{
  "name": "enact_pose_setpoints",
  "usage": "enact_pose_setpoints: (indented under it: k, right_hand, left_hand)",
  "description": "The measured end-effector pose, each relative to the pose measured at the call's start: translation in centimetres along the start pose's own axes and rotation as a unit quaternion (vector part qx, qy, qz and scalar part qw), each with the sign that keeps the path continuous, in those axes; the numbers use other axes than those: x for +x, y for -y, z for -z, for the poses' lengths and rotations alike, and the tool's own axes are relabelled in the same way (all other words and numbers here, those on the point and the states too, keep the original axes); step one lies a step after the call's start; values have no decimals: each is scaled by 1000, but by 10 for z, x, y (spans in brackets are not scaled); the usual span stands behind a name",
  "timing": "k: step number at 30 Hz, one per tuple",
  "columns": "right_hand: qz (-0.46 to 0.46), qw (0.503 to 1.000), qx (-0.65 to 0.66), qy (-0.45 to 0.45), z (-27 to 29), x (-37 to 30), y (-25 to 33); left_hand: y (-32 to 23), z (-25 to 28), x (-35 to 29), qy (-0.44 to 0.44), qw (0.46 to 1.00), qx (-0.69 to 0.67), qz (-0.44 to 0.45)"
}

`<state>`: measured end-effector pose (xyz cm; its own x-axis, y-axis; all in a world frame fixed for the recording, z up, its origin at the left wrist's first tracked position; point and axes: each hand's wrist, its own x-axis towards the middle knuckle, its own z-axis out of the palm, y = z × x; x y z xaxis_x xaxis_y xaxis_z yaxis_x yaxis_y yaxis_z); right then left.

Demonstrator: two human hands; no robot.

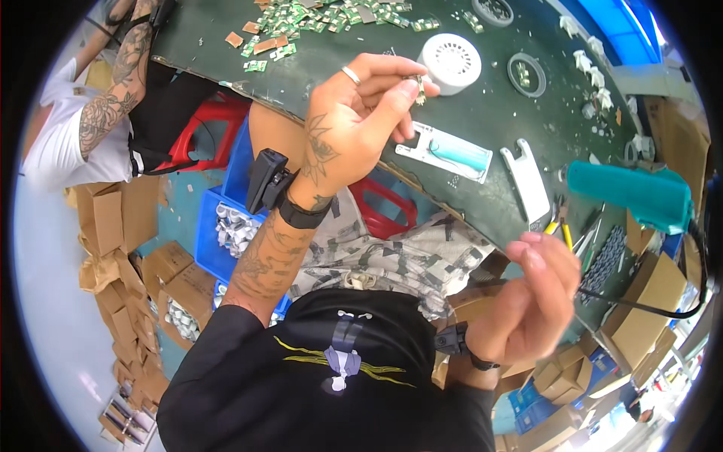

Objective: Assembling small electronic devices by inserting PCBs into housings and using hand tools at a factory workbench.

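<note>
My left hand (358, 113) is raised over the table's near edge. Its thumb and forefinger pinch a small brass-coloured part (421, 92), too small to name closely. Just beyond those fingers stands a round white fan-like piece (450, 63) with slots in its top. Below them lies an open white handle housing (444, 152) with a light-blue cylinder and thin wires inside. My right hand (536, 290) is held up near the front edge, its fingers bent together; anything between the fingertips is hidden. Nearest to it is a white curved cover (526, 183).
Small green circuit boards (324, 19) are heaped at the back left. Two round dishes (526, 75) hold small parts. At right lie a teal power tool (629, 192) with a black cable, and yellow-handled pliers (559, 226). Another person's tattooed arm (113, 105) is at far left.
</note>
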<state>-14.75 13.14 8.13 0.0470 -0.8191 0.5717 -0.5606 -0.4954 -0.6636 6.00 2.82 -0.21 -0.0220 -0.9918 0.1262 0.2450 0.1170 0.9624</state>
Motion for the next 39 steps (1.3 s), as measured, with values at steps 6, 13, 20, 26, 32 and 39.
enact_pose_setpoints:
  k: [6, 13, 20, 26, 32, 39]
  right_hand:
    - [-15, 994, -52, 96, -53, 54, -35]
    - [-52, 994, -52, 78, -96, 45, -66]
    - [-4, 996, -73, 52, -104, 42, -73]
    - [11, 996, -82, 46, -105, 42, -75]
    - [18, 997, -76, 27, -107, 42, -77]
    - [29, 996, -79, 12, -109, 41, -77]
  left_hand:
    - [-2, -5, -1, -34, 999, 14, 6]
    - [-7, -5, -4, -29, 999, 16, 21]
    - [-3, -8, -1, -30, 998, 49, -6]
    - [-5, -9, -3, -42, 998, 49, 12]
    - [-5, -9, -4, -52, 998, 37, 22]
    - [2, -6, -2, -39, 998, 43, -12]
